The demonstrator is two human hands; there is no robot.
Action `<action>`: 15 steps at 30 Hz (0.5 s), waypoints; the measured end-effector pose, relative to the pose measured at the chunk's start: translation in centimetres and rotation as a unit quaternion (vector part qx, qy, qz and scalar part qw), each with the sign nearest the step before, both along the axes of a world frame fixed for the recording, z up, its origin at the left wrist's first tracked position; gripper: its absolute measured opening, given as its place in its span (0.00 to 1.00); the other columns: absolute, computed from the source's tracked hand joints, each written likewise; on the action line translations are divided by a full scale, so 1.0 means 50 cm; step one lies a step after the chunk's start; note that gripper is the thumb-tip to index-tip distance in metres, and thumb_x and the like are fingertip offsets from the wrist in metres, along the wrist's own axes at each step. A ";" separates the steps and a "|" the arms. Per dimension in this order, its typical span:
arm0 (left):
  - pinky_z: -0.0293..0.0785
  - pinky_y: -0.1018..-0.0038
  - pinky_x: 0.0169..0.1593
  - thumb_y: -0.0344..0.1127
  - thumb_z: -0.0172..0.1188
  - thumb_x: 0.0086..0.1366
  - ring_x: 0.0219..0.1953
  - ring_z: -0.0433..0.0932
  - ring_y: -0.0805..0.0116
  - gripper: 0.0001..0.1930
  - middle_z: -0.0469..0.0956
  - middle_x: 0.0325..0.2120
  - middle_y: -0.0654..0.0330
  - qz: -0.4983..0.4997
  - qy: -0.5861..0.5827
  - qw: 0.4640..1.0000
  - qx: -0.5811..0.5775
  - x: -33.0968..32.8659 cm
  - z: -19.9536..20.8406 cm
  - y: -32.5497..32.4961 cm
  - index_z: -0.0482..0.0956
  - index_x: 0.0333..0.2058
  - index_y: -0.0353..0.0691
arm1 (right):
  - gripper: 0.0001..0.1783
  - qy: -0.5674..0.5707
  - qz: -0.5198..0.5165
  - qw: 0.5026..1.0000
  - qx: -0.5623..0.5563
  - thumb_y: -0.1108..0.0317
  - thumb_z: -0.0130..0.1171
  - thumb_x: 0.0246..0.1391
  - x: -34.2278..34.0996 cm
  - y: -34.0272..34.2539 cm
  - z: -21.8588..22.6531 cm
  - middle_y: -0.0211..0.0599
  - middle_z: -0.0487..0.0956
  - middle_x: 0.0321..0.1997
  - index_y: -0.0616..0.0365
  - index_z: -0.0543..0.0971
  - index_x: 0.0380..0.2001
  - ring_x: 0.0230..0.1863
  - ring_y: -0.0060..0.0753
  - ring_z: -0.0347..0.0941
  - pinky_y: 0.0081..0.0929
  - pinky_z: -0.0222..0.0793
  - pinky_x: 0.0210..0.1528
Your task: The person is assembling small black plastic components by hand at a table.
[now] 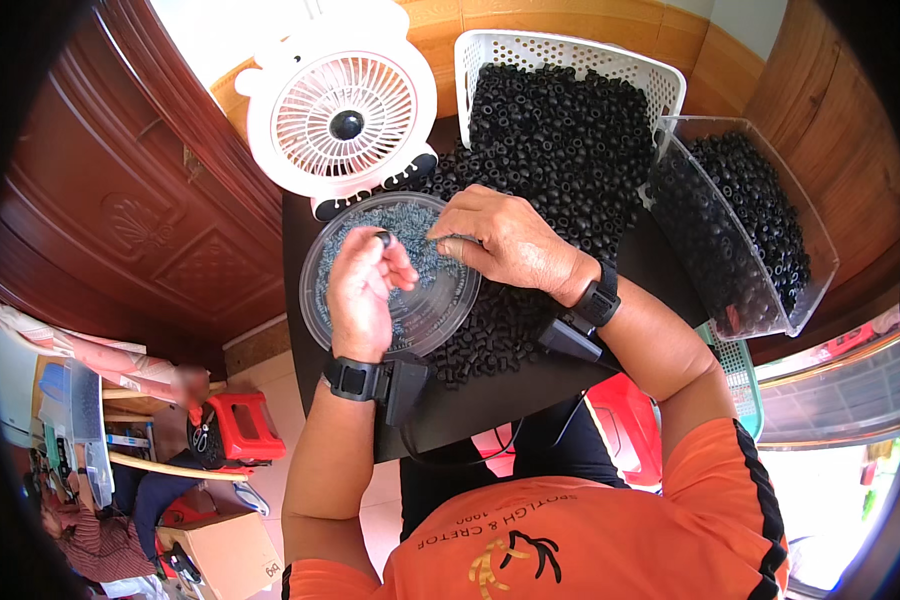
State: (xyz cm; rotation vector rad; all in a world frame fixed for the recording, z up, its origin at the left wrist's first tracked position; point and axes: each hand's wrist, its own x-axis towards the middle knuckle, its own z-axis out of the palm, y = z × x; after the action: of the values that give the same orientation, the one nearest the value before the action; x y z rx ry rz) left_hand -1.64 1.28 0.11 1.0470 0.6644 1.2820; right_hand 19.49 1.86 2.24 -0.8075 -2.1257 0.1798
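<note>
My left hand [358,300] is raised over the near left part of a round clear plastic tub [450,305]. Its fingers are curled, and a small black ring-shaped part [382,239] shows at the fingertips. Small blue-grey pieces [410,222] lie loose inside the tub. Coming in from the right, my right hand [510,240] is over the tub's right rim with thumb and fingers pinched together. Whatever is between those fingers is too small to make out. Black ring-shaped parts [590,190] are heaped just beyond and beside it. More black parts [490,335] lie near the tub's front right.
A white fan [345,125] stands behind the tub. At the back, a white perforated basket [470,50] lets black parts spill onto the dark table [665,270]. A clear bin [760,270] of black parts stands right. Another person [95,545] sits at far left, near a red stool [245,428].
</note>
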 end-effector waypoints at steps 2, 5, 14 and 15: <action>0.70 0.74 0.31 0.40 0.49 0.67 0.26 0.75 0.67 0.10 0.73 0.24 0.59 0.017 -0.006 1.000 0.006 -0.008 0.002 0.007 0.72 0.36 0.40 | 0.07 -0.110 -0.023 0.993 -0.024 0.70 0.64 0.46 0.007 0.003 -0.006 0.34 0.78 0.33 0.56 0.81 0.31 0.39 0.43 0.74 0.36 0.73 0.41; 0.70 0.74 0.31 0.39 0.49 0.65 0.26 0.75 0.67 0.08 0.73 0.24 0.59 0.042 0.007 0.999 -0.016 -0.012 0.000 0.009 0.71 0.35 0.41 | 0.06 -0.159 -0.021 0.987 -0.025 0.67 0.65 0.43 0.002 0.004 -0.028 0.32 0.75 0.30 0.55 0.80 0.26 0.38 0.40 0.71 0.35 0.71 0.41; 0.70 0.75 0.30 0.40 0.50 0.63 0.24 0.75 0.69 0.09 0.74 0.23 0.60 0.040 0.044 0.998 -0.034 0.002 -0.009 0.006 0.71 0.35 0.41 | 0.06 -0.219 -0.053 0.974 0.023 0.66 0.65 0.44 -0.025 0.018 -0.069 0.33 0.73 0.28 0.54 0.79 0.23 0.38 0.39 0.70 0.35 0.69 0.42; 0.70 0.75 0.30 0.40 0.50 0.63 0.24 0.75 0.69 0.09 0.74 0.23 0.60 0.039 0.047 0.998 -0.033 0.002 -0.008 0.006 0.71 0.35 0.40 | 0.06 -0.220 -0.057 0.973 0.025 0.66 0.63 0.45 -0.025 0.021 -0.071 0.34 0.74 0.29 0.55 0.79 0.24 0.39 0.41 0.71 0.36 0.70 0.42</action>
State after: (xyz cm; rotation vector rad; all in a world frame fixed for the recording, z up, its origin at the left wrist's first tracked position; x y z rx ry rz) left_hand -1.53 1.58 -0.29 1.0413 0.8210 1.2744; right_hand 18.23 2.89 -1.32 -1.0077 -2.4728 -0.1276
